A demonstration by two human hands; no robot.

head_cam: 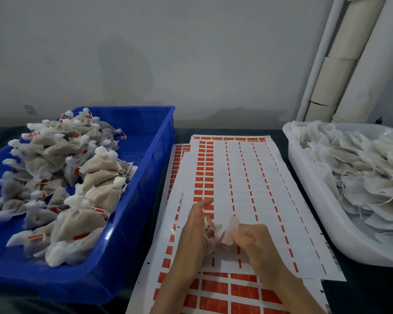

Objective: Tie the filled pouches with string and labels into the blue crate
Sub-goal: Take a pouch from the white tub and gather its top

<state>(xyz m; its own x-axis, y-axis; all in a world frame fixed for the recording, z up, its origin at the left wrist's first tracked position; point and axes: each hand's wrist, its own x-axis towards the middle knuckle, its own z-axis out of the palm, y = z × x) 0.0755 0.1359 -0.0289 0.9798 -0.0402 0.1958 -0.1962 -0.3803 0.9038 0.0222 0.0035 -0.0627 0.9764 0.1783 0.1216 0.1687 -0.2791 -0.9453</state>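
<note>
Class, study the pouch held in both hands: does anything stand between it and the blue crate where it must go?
Nothing visible does. The pouch sits between the left hand and right hand over the label sheets; the blue crate lies directly to its left, with only its own rim to clear.

The blue crate (159, 141) sits at the left of the worktop (372, 295), heaped with tied pouches (77, 177), beige with bunched white necks and small orange tags. A single pouch (210, 240) is gripped by the left hand (194, 239) and pinched by the right hand (253, 242) above the label sheets (236, 177), with string (211, 229) at its neck. Untied pouches (361, 173) with loose strings fill a white tray (304, 177) at the right.
</note>
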